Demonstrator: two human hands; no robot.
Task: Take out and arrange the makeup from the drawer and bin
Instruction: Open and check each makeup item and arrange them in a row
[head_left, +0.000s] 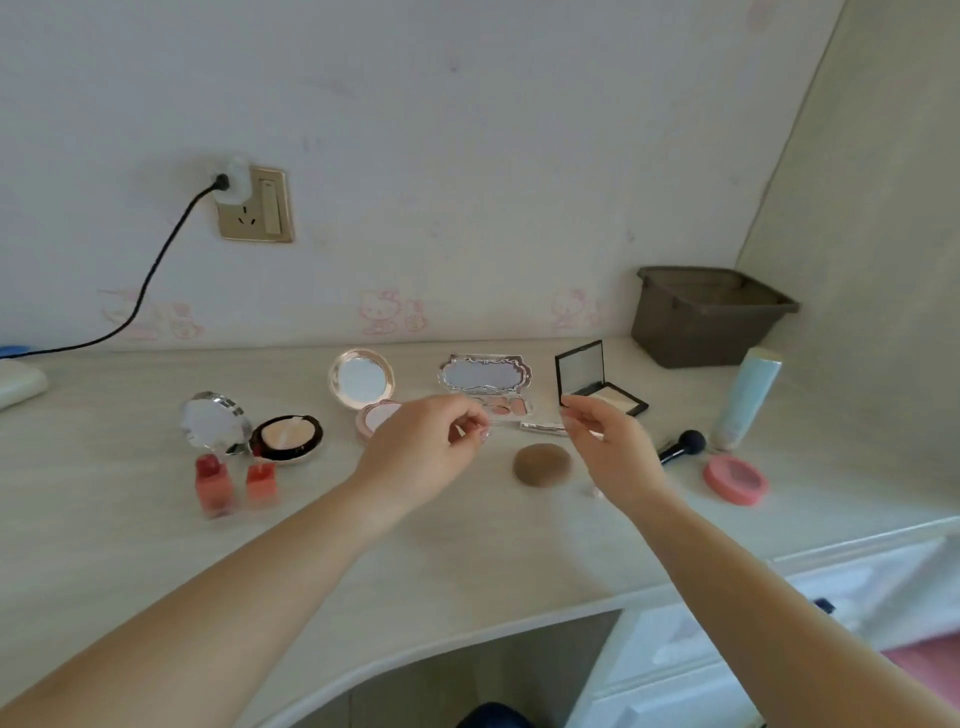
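1. Two coral bottles (234, 480) with squared, glossy bodies are standing at the left of the pale wood-grain desk (104, 519), just in front of a faceted round mirror compact (214, 422) and an open black compact (287, 437) showing a beige puff.
2. A rose-gold round compact (363, 389) is sitting open behind the left hand (421, 447), its mirror lid upright and its pale pan partly hidden by the knuckles.
3. The left hand is hovering over the desk with fingers curled and tips pinched narrowly; whether it is holding something small cannot be told through the blur.
4. An ornate silver palette (485, 382) with a scalloped mirror lid is lying open between the hands, pink pans facing up; a slim silvery stick (543, 427) is lying just in front of it.
5. A brown, matte round puff (541, 464) is resting near the right hand (608, 452), which is raised with fingers loosely bent and thumb meeting fingertips; a grip cannot be confirmed.
6. A black square compact (597, 387), a black brush (683, 446), a pale blue tube (745, 400) and a pink round pan (735, 479) are filling the right side; the dark plastic bin (706, 317) is standing behind them against the wall.
7. Judged from the layout, arranging is nearly done; placing any small piece gently in the gap by the puff should avoid knocking the upright lids.
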